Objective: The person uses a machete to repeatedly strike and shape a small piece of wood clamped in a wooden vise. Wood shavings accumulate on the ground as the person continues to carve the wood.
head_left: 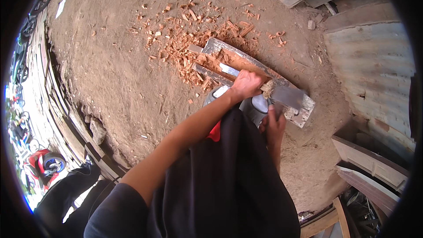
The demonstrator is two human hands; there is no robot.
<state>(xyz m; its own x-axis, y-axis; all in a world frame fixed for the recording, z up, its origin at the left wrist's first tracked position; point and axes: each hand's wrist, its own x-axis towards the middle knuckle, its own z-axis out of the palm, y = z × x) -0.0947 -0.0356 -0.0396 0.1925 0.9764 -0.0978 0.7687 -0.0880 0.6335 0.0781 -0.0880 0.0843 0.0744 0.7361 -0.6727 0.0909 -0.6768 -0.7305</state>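
Note:
My left hand (247,83) is wrapped round a chisel. Its flat, bright blade (229,70) points up-left into the hollow of a long wooden block (260,65), and its frayed, pale handle end (267,88) sticks out beside my fist. Close by, my right hand (275,125) grips the dark handle of a striking tool with a broad, flat brownish-grey head (288,97), blurred by motion. That head hangs over the block's right end, next to the chisel's frayed end; whether they touch I cannot tell. Reddish wood shows inside the hollow, while the block's outside is greyish white.
Reddish wood chips (180,64) lie heaped on the dirt ground past the block's left end. My shoe (259,104) is beside the block. Corrugated metal sheets (365,61) and a wooden drawer-like box (370,161) stand at right. A red motorbike (42,165) is far left.

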